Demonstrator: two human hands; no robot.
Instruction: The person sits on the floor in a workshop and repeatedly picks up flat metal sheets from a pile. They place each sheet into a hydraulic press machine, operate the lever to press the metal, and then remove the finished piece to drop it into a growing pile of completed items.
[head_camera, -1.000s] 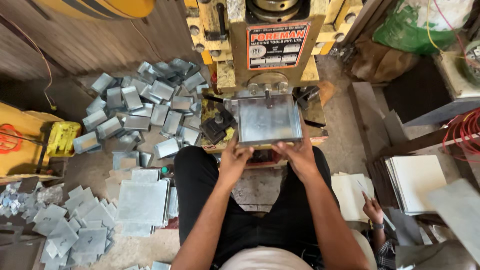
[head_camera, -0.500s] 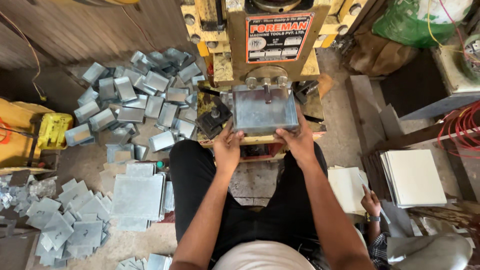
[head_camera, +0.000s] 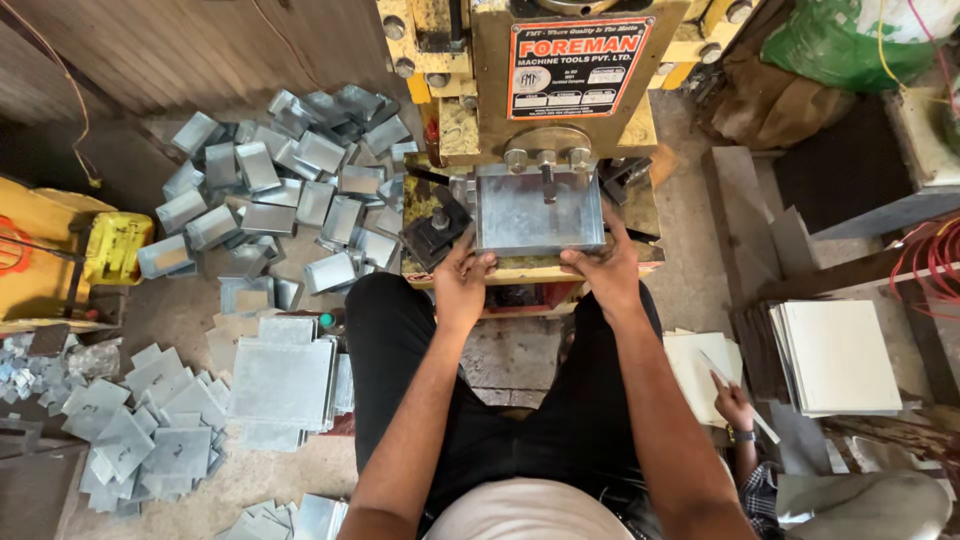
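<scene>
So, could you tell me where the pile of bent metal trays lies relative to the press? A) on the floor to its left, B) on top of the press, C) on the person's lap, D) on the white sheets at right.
A: the bent metal trays lie heaped on the floor left of the press, while both hands hold a sheet at it.

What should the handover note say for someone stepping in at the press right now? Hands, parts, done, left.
Left hand: gripping the near left edge of the metal sheet.
Right hand: gripping its near right edge.
The sheet lies flat on the bed of the yellow press, under the ram.
Done: a heap of formed metal trays on the floor to the left.
Left: a stack of flat blanks by the left knee; smaller offcuts further left.
Another person's hand works by white sheets on the right.
</scene>
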